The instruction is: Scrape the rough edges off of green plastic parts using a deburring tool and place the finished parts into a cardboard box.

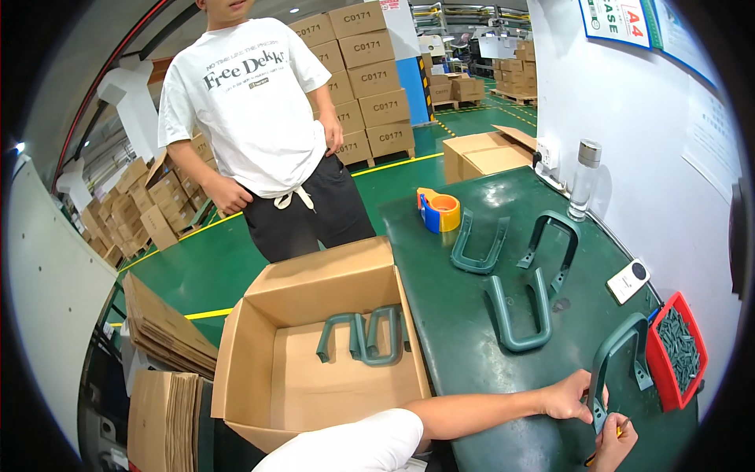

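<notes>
Near right edge of the green table [472, 346]: you work on a green U-shaped handle [617, 346].
Left hand [568, 396]: your fingers pinch the handle's near end.
Right hand [613, 442]: clenched on a small tool, touching that same end.
Red bin [678, 350]: just right of your handle, full of dark screws.
Open carton [330, 346]: left of the table, two handles inside.

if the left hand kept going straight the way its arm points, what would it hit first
It points right along the table's near edge. The left hand already grips the green U-shaped handle; past that, probably the red bin of screws, though depth is unclear.
</notes>
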`<move>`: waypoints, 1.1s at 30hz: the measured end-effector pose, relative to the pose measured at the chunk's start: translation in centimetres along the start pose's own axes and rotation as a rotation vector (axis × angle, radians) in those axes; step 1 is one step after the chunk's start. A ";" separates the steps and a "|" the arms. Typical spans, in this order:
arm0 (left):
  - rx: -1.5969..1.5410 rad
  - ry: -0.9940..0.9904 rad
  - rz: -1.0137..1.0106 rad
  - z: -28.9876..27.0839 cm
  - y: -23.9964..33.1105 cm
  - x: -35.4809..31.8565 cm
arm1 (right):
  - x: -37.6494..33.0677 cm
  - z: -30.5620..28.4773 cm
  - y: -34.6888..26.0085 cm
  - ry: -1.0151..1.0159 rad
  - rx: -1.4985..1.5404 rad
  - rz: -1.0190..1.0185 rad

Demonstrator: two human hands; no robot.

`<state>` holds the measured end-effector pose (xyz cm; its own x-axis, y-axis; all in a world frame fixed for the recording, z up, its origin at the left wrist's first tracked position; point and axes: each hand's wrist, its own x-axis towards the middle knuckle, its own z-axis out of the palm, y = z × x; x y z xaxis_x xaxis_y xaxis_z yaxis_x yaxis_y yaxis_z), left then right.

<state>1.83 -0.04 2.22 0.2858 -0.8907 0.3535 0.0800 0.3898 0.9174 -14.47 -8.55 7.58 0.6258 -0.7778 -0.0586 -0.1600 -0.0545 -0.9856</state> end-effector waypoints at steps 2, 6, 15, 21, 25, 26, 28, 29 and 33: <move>0.078 0.028 0.015 0.0 -0.4 -0.1 | 0.0 0.0 0.1 0.006 -0.032 -0.014; 0.135 0.048 0.019 0.2 0.0 -0.2 | -0.1 0.3 0.1 0.011 -0.056 -0.071; 0.157 0.063 0.045 0.2 0.4 -0.2 | 0.0 0.2 0.4 0.027 -0.126 -0.089; 0.146 0.057 0.037 0.2 0.3 -0.1 | 0.3 0.1 0.7 0.049 -0.134 -0.077; 0.136 0.056 0.069 0.1 0.0 -0.1 | 0.3 0.1 0.9 0.047 -0.131 -0.080; 0.138 0.055 0.078 0.1 0.0 -0.1 | 0.3 0.1 0.8 0.046 -0.135 -0.085; 0.152 0.055 0.089 0.0 -0.1 -0.1 | 0.3 0.1 0.7 0.045 -0.141 -0.093; 0.159 0.055 0.094 0.0 -0.1 -0.1 | 0.3 0.1 0.7 0.044 -0.145 -0.098; 0.164 0.070 0.062 0.3 0.4 -0.1 | 0.5 -0.1 1.2 0.044 -0.140 -0.100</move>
<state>1.58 0.15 2.59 0.3517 -0.8453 0.4023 -0.0948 0.3954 0.9136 -14.43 -9.07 6.39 0.6100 -0.7909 0.0487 -0.2050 -0.2169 -0.9544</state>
